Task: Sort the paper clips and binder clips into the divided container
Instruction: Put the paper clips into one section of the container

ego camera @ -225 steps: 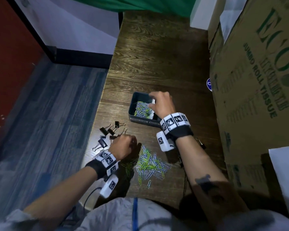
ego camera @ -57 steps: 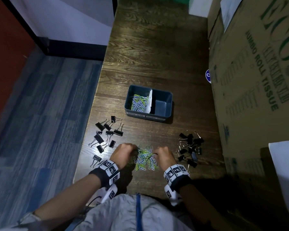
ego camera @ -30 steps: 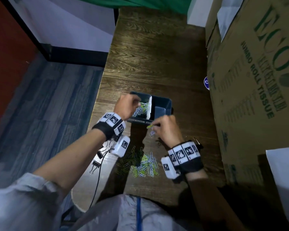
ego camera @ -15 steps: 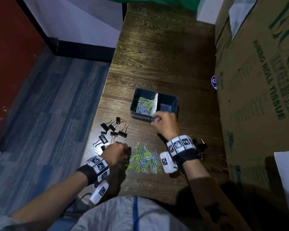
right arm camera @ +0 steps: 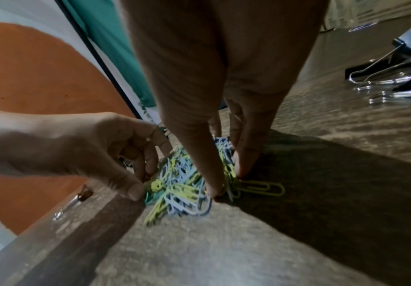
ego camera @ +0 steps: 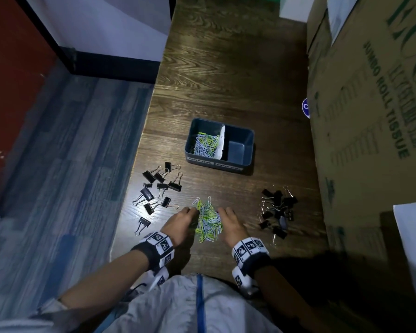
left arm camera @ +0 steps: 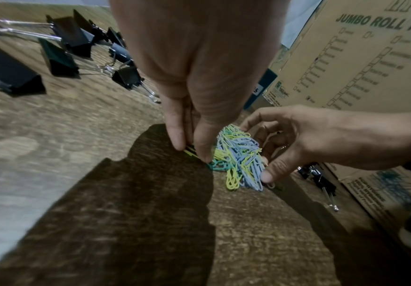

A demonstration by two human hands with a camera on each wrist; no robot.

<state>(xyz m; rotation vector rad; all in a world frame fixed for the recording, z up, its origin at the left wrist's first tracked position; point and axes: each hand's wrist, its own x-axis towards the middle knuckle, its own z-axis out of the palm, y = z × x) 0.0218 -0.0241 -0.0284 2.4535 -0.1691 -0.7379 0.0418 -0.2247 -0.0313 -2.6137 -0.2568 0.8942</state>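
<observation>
Both hands back at the paper-clip heap, gathering another load

Half a second ago the right hand (ego camera: 229, 224) was up at the divided container (ego camera: 249, 150) while the left waited by the heap; now both flank the paper clips (ego camera: 208, 219) near the desk's front edge, so the last drop looks done and a fresh scoop is starting. The left hand (ego camera: 181, 223) points fingers down, thumb and forefinger pinching clips at the heap's left side; the right hand's curled fingers and thumb close on its right side. The container's left compartment holds paper clips; the right one looks bare. Binder clips lie untouched toward the desk's left edge (ego camera: 157, 188) and right side (ego camera: 276, 210).
</observation>
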